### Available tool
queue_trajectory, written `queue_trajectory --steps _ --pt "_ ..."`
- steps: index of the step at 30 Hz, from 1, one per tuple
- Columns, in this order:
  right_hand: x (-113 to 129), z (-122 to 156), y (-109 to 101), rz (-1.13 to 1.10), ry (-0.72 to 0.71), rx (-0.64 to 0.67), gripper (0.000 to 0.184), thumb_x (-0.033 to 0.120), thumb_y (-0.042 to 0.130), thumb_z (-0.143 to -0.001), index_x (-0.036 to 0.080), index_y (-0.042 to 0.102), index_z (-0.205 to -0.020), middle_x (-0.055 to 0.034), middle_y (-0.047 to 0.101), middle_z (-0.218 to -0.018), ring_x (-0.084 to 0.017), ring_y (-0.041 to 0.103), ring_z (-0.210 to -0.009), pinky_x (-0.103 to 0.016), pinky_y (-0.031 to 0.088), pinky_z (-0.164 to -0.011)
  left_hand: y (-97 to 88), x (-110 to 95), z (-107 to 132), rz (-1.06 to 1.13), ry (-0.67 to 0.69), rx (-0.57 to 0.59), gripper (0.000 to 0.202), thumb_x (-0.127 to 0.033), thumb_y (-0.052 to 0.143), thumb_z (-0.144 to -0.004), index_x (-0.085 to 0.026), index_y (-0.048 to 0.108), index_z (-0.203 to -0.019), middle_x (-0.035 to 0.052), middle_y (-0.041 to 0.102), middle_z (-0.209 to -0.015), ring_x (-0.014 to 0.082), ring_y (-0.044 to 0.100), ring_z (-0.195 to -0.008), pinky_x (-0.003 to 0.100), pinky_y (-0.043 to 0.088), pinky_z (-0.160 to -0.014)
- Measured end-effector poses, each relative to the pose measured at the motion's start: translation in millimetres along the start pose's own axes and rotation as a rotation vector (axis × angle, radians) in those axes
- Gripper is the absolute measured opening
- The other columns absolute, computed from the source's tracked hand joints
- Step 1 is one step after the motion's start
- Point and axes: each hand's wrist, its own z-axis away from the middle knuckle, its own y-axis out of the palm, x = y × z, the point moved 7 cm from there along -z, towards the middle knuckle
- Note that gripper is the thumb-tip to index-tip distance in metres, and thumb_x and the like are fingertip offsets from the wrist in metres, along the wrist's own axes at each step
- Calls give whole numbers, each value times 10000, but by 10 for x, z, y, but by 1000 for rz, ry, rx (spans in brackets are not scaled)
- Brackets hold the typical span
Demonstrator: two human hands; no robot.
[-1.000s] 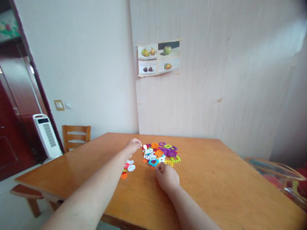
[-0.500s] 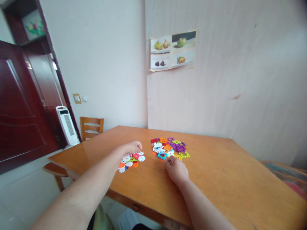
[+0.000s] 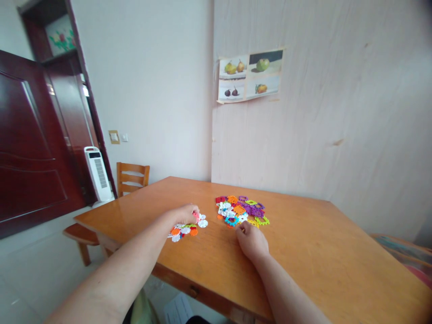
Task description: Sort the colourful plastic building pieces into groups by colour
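Observation:
My left hand (image 3: 187, 213) is over the smaller pile of round, notched plastic discs (image 3: 185, 230), mostly white with some orange and green. Its fingers pinch a pinkish-red notched disc (image 3: 196, 217), partly covered by the fingertips. A white disc (image 3: 203, 223) lies just right of that hand. My right hand (image 3: 252, 240) rests closed on the table at the near edge of a larger pile of coloured plastic pieces (image 3: 250, 209). Purple, orange, white, blue and yellow-green shapes overlap there, several of them open frames. Whatever may be inside the right fingers is hidden.
Both piles lie on a wooden table (image 3: 303, 252) that meets the wall. A wooden chair (image 3: 132, 177) stands beyond its left side, and a wooden stool (image 3: 81, 236) is below the left edge. A white tower-shaped appliance (image 3: 97, 173) stands by the dark red door (image 3: 29, 148).
My left hand has closed on the red disc, which lay flat in the smaller pile before. The right hand keeps its closed pose by the larger pile. The view has shifted slightly left.

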Motion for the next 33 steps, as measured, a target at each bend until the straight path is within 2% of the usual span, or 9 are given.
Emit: queue_trajectory --steps 3,5,8,13,16,20,23,29,33 --pt "5 1 -3 2 2 -1 252 372 451 -893 239 663 -867 -38 703 -851 -177 624 -803 -240 299 -578 -51 -39 -11 39 1 -42 129 -136 669 -485 -180 643 -603 -17 607 -677 125 517 -637 203 330 -543" --pt "10 0 0 3 -4 -4 248 366 451 -893 236 660 -861 -38 700 -843 -174 621 -799 -238 294 -577 -64 -57 -25 70 -7 -46 77 -178 666 -533 -173 650 -608 -11 608 -656 126 519 -625 209 335 -542" --pt "11 1 3 4 -12 -16 252 361 443 -896 228 650 -839 -38 696 -827 -170 616 -797 -234 291 -578 -55 -96 -62 129 -28 -39 101 -248 643 -615 -167 668 -670 -14 592 -586 129 517 -583 217 341 -525" --pt "6 5 0 6 -12 -29 216 337 462 -883 231 643 -830 -20 697 -829 -162 612 -790 -235 281 -572 19 -291 -212 238 -63 -27 156 -297 682 -638 -154 653 -692 -18 573 -536 116 503 -530 217 351 -501" --pt "6 11 -11 -5 -8 -33 217 333 462 -885 236 651 -842 -17 698 -824 -163 617 -796 -235 284 -572 31 -502 -339 320 -46 -44 254 -349 687 -685 -151 661 -843 11 644 -649 112 546 -574 206 390 -531" --pt "15 20 -29 -16 -9 -40 230 349 460 -888 239 658 -845 -17 700 -818 -163 617 -797 -233 293 -579 -69 -682 -410 578 -19 -142 439 -381 673 -727 -149 599 -1092 57 693 -826 114 603 -665 201 434 -593" --pt "20 19 -32 -18 -6 -34 233 349 456 -891 246 662 -860 -13 701 -826 -162 617 -800 -230 302 -585 -69 -644 -348 504 -29 -99 406 -330 695 -676 -155 626 -1036 42 686 -808 129 604 -683 205 432 -589" --pt "15 6 -25 -8 2 -26 252 364 449 -895 235 664 -864 -27 696 -831 -165 607 -799 -231 303 -589 110 -317 -96 191 -15 105 319 -216 726 -506 -202 672 -820 -13 639 -676 138 543 -594 225 373 -527" --pt "12 10 -28 3 -2 -36 259 378 446 -896 230 654 -851 -25 698 -831 -163 603 -782 -230 285 -575 169 -199 -43 96 6 101 285 -171 773 -425 -213 648 -678 -17 614 -616 151 538 -592 244 369 -552"
